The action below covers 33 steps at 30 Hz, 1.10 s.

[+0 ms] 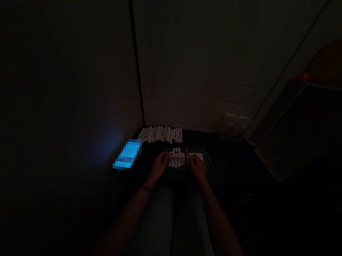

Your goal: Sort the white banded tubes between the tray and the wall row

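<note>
In deep gloom, on a black tabletop [230, 157] against a pale wall [199, 64]: at left, a glowing blue, pixelated rectangular screen [127, 154]; at the back left, a row of white cylindrical markers [160, 136]; at the back right, two clear upright containers [235, 127]. Nearer, an open clear plastic case [208, 161] with more white markers [173, 163] in its left half. Both forearms stretched forward above ribbed trousers [157, 227], fingers curled inward: left hand [161, 160] at the case's left edge, right hand [197, 168] over its right half. Between them, above the case, a slim white marker [179, 157], held crosswise, apparently pinched at each end.
</note>
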Each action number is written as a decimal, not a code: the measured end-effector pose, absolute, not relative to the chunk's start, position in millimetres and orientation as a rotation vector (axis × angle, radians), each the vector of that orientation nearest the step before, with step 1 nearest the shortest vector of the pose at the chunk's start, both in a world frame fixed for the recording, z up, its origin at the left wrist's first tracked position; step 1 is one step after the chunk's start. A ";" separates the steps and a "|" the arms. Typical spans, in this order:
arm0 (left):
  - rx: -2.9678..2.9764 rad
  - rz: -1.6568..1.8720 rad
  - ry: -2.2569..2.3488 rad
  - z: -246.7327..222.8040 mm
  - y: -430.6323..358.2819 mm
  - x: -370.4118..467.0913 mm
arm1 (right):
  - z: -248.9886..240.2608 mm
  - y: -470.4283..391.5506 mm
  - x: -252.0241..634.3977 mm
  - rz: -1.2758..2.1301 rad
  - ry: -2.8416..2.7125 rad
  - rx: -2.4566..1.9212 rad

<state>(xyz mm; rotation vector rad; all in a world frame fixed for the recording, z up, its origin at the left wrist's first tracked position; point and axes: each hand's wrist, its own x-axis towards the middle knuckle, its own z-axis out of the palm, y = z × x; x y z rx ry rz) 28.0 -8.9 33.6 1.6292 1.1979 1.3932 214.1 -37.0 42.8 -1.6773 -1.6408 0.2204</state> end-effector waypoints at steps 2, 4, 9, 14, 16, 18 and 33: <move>1.636 1.392 1.186 33.7 -9.2 27.9 | 42.9 -37.6 214.4 0.215 -1.640 -1.670; 1.637 1.391 1.173 34.1 -9.6 28.0 | 43.1 -38.0 214.6 0.217 -1.645 -1.659; 1.631 1.397 1.182 35.3 -10.6 28.7 | 44.7 -38.4 214.2 0.239 -1.640 -1.679; 1.627 1.400 1.177 33.6 -9.6 28.8 | 45.3 -38.5 214.3 0.232 -1.645 -1.684; 1.629 1.409 1.177 32.7 -9.0 28.5 | 45.0 -38.3 214.4 0.230 -1.646 -1.680; 1.633 1.409 1.172 32.4 -8.7 28.1 | 44.4 -37.9 214.4 0.225 -1.645 -1.673; 1.642 1.398 1.154 29.6 -6.2 27.4 | 41.9 -36.5 214.4 0.208 -1.650 -1.668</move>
